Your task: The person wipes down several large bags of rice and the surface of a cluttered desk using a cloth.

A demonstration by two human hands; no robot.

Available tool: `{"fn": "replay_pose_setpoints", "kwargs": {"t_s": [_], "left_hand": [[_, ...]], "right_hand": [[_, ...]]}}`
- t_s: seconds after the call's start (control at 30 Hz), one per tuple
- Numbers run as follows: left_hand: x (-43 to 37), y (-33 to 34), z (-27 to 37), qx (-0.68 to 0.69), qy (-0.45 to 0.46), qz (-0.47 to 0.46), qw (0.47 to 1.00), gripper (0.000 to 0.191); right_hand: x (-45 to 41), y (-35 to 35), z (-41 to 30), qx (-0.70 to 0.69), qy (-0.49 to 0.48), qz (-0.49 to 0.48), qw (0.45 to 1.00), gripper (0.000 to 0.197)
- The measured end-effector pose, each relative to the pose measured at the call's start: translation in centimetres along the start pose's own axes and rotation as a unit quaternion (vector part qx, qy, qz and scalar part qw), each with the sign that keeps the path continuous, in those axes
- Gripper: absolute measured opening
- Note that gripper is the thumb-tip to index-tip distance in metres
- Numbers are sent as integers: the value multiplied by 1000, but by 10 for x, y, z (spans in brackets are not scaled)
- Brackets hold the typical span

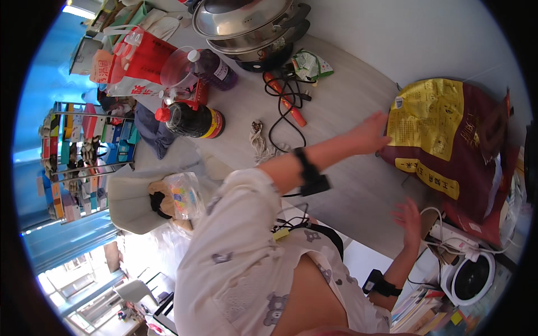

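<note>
My left hand (370,133) reaches across the grey table, its fingers apart at the near edge of a large maroon and gold plastic rice bag (424,122). Whether the fingertips touch the bag is unclear from the blur. Lower down, my right hand (407,222) is raised with fingers spread, holding nothing, below the bag's near side. Black straps with small devices circle both forearms. Beyond my left forearm lie a black cable (271,134), a red stick-shaped packet (290,105) and a crumpled cloth (258,143).
A lidded steel pot (248,25) stands at the back of the table (336,84), near a green-white packet (311,65). Red-capped dark bottle (195,121) and purple bottle (214,69) stand leftward. A power strip (454,237) and round white device (470,279) lie at right, near a chair (130,201) far left.
</note>
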State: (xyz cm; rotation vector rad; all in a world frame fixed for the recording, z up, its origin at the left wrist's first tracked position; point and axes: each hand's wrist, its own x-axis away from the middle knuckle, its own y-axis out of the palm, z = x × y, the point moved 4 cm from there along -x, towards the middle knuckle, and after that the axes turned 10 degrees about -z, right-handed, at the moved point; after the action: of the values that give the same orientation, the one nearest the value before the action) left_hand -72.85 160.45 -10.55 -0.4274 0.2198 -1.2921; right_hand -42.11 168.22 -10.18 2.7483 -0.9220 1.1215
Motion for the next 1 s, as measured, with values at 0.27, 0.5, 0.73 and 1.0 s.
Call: {"fn": "replay_pose_setpoints", "kwargs": {"t_s": [0.27, 0.5, 0.73, 1.0], "left_hand": [[253, -222, 44, -236, -2, 360, 903, 37], [376, -289, -54, -108, -183, 526, 824, 73], [376, -285, -109, -32, -226, 468, 854, 64], [374, -291, -132, -56, -110, 467, 875, 36]], "right_hand": [[5, 69, -23, 55, -39, -83, 994, 44], [16, 125, -58, 83, -85, -121, 986, 43], [40, 165, -67, 73, -103, -138, 982, 37], [49, 206, -74, 113, -157, -151, 969, 35]]}}
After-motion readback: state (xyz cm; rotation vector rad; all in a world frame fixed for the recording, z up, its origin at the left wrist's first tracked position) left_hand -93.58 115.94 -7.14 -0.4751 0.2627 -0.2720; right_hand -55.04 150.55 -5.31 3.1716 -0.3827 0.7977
